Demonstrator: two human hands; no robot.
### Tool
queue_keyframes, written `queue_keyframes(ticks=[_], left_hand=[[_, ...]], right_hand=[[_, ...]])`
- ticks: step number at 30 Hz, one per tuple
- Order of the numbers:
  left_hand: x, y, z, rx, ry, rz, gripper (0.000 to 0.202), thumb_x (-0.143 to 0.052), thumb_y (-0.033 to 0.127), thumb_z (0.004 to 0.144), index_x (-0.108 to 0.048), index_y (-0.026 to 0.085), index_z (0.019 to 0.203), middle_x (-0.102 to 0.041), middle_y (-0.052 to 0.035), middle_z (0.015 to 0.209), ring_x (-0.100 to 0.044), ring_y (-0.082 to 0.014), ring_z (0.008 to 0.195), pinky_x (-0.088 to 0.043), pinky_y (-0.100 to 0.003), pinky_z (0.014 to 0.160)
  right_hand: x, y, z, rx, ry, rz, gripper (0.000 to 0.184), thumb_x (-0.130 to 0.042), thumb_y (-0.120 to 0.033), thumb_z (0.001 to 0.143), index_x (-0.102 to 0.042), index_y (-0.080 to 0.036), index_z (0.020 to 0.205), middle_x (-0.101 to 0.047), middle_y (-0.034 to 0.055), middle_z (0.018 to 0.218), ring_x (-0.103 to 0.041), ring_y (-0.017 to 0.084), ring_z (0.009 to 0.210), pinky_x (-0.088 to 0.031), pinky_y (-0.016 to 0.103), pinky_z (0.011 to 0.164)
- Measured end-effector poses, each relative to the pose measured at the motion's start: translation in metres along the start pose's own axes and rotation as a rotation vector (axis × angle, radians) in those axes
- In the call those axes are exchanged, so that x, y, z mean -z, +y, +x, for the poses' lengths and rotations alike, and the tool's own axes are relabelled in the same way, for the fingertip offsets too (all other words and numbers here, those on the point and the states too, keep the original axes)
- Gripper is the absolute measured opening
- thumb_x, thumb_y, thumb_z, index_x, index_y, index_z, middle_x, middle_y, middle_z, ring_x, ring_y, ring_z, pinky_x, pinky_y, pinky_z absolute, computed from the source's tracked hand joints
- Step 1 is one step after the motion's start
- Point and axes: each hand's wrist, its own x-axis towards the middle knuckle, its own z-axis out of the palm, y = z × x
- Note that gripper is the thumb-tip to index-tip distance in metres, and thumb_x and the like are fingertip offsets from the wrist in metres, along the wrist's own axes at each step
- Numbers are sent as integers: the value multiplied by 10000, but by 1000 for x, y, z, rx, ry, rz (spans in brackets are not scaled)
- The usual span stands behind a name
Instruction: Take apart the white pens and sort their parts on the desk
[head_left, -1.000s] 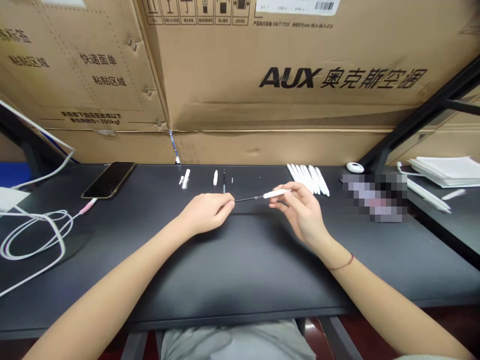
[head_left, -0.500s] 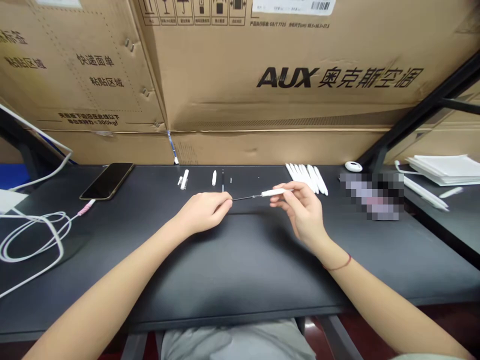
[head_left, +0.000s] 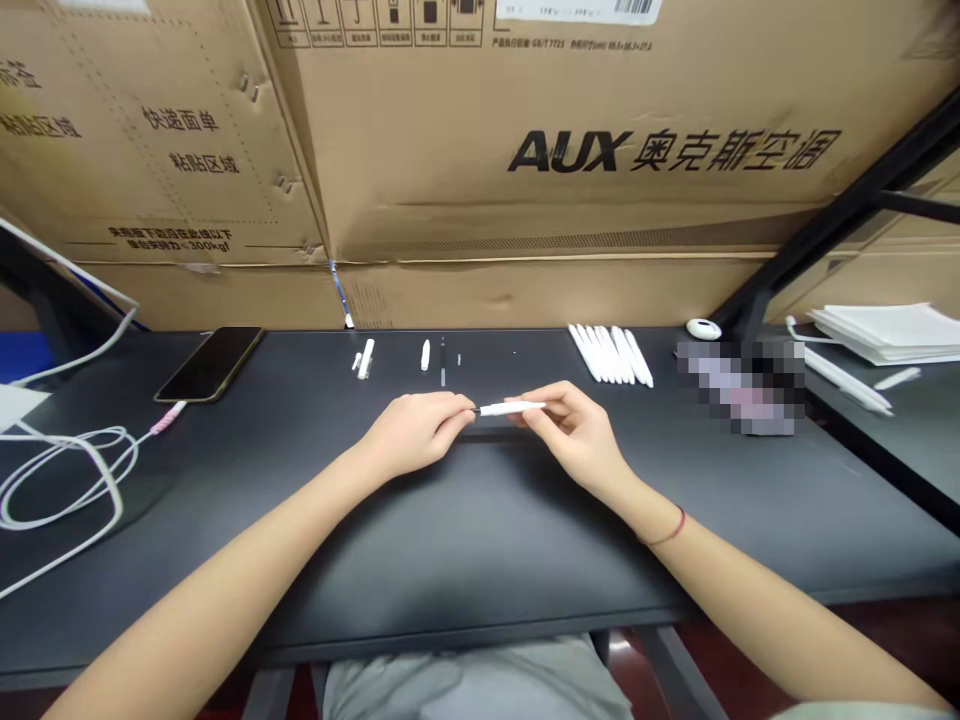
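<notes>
A white pen barrel lies level between the thumb and fingers of my right hand. At its left end, the dark tail of a pen refill shows, pinched by my left hand. Most of the refill is hidden inside the barrel. Beyond my left hand, another refill lies on the black table, with a short white pen part to its left and a tiny part, perhaps a spring, to its right. A white and clear pen piece lies further left.
Several white pens lie in a row behind my right hand. A phone with a white cable is at the left. Further right are a white oval object and stacked white paper. Cardboard boxes stand behind the table.
My right hand has moved left and slightly down, bringing the barrel over the refill. The long dark length between the hands is now mostly covered; my left hand has barely moved.
</notes>
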Motion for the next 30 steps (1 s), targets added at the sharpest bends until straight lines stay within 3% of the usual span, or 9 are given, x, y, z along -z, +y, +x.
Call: queue_keyframes(ticks=[14, 24, 30], left_hand=[[-2, 0, 3, 12, -13, 2, 304, -357, 298, 934, -649, 213, 926, -693, -12, 876, -620, -148, 753, -416, -236, 663], [10, -1, 4, 39, -97, -84, 333, -348, 320, 924, -630, 200, 792, -635, 13, 689, -530, -126, 593, -374, -230, 605], [8, 0, 5, 31, -110, -53, 314, -357, 311, 924, -642, 201, 849, -667, -5, 775, -575, -141, 670, -387, -235, 640]], right_hand=[[4, 3, 2, -34, -25, -42, 270, -654, -458, 798, -618, -206, 886, -730, 69, 929, -707, 203, 843, -570, 380, 833], [9, 0, 5, 67, 3, -59, 187, -636, -400, 831, -620, -222, 886, -726, 65, 969, -702, 184, 831, -591, 371, 791], [6, 1, 3, 53, -39, -44, 148, -634, -365, 839, -621, -228, 895, -725, 52, 978, -700, 175, 849, -581, 354, 816]])
